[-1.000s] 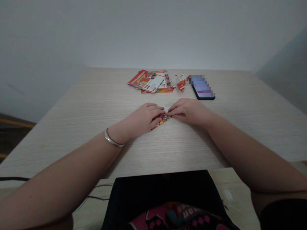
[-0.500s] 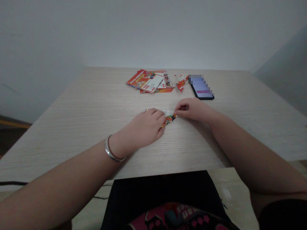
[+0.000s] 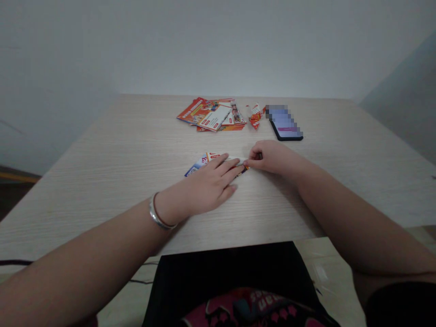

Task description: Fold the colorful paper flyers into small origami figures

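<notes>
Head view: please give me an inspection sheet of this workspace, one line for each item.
Surface: pale wood-grain table.
Job's things: printed paper piece lies flat on the table, partly under the hands.
Clutter: pile of red and orange leaflets; small folded paper; phone with lit screen.
Grips: left hand lies flat, fingers spread on the paper; right hand pinches its right end.
Cables: black cable at the table's near left edge.
Surroundings: plain white wall; silver bracelet on the left wrist.
</notes>
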Tool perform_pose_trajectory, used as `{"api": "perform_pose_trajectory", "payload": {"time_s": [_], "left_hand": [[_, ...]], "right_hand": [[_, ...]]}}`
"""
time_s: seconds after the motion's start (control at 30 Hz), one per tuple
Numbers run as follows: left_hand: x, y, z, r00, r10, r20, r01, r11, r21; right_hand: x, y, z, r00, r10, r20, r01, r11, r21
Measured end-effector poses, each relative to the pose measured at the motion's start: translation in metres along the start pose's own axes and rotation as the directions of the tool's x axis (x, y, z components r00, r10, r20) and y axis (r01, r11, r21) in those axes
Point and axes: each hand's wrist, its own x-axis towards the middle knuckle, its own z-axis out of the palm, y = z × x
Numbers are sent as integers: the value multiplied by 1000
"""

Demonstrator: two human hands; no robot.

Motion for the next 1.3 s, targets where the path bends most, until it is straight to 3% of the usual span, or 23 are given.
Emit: {"api": "perform_pose_trajectory", "payload": {"time_s": [0.13,0.33,0.57,0.77,0.97,1.13,1.3], "left_hand": [[0,-2,-1,1000,13,13,-13,1000,28],[0,0,-4,999,-2,39,0,1000,29],[0,-1,-6,995,-25,97,18,997,69],[0,-1,-6,994,-31,100,24,997,78],[0,-1,-5,997,-19,73,13,996,89],[0,-1,-1,995,-78,64,74,995,60],[-1,0,-1,990,-107,90,105,994,27]], "right_hand": [[-3,-1,-4,999,46,29,-45,998,-39],[-7,15,-15,988,-46,149,34,996,78],[-3,20,-19,978,16,207,-27,999,47],[-2,16,-30,932,130,338,-120,992,-49],[-5,16,-31,956,151,251,-120,984,-134],[-9,10,-31,985,108,136,-116,992,56],[-9,2,-21,988,19,151,-43,987,154]]}}
